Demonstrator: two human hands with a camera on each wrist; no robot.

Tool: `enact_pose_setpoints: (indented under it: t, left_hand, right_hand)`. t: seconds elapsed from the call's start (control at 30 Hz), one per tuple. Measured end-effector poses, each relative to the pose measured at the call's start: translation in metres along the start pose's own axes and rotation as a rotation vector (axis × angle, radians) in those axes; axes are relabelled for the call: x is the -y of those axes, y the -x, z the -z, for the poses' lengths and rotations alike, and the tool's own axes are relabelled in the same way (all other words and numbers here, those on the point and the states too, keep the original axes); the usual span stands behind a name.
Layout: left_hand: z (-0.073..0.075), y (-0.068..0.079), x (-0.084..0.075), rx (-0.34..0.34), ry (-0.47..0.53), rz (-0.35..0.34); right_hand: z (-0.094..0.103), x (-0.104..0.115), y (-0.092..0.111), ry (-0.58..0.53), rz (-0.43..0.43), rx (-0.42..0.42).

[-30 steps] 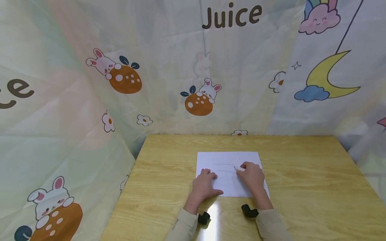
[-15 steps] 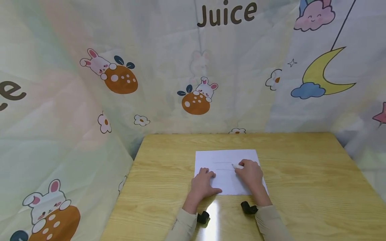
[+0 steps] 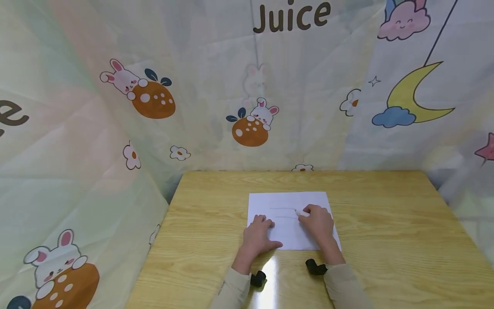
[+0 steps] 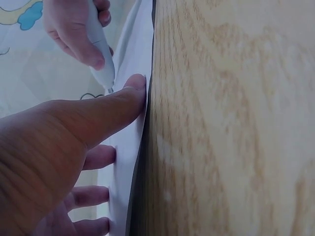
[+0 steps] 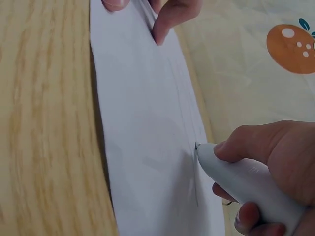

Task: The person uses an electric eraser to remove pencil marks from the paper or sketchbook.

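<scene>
A white sheet of paper (image 3: 287,240) lies on the wooden table. My left hand (image 3: 257,235) presses its left part, fingers spread and thumb along the near edge. In the left wrist view the thumb (image 4: 113,105) lies near the paper's edge. My right hand (image 3: 319,223) grips a thick white pen-shaped tool (image 5: 246,184), thumb along its top and fingers curled beneath. Its small dark tip stands at the paper, at the right end of the upper of two thin lines. In the right wrist view the fingertips of the left hand (image 5: 174,19) rest on the sheet.
The wooden table (image 3: 390,231) stretches out on both sides of the paper. Behind and to the left hangs a printed cloth (image 3: 200,86) with rabbits, oranges and a moon. A black wrist device (image 3: 315,267) sits by each beige cuff.
The head view has shifted slightly, so the paper and hands appear a little further left and higher. Both hands keep almost the same place on the sheet.
</scene>
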State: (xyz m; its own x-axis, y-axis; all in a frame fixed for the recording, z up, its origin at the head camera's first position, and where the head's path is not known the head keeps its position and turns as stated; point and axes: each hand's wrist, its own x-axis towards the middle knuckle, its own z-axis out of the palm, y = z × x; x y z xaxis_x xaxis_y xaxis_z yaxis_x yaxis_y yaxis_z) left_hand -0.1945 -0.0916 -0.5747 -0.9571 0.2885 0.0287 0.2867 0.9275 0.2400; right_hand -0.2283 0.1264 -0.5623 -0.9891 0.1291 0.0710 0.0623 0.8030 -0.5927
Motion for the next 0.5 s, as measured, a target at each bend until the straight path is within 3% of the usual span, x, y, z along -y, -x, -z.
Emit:
enact_pose_setpoints:
  t: [0.5]
  left_hand:
    - [-0.0041,0.0012,0.0019,-0.007,-0.016,-0.002]
  right_hand:
    - [-0.0035,-0.0031,0.0024,-0.031,-0.012,0.000]
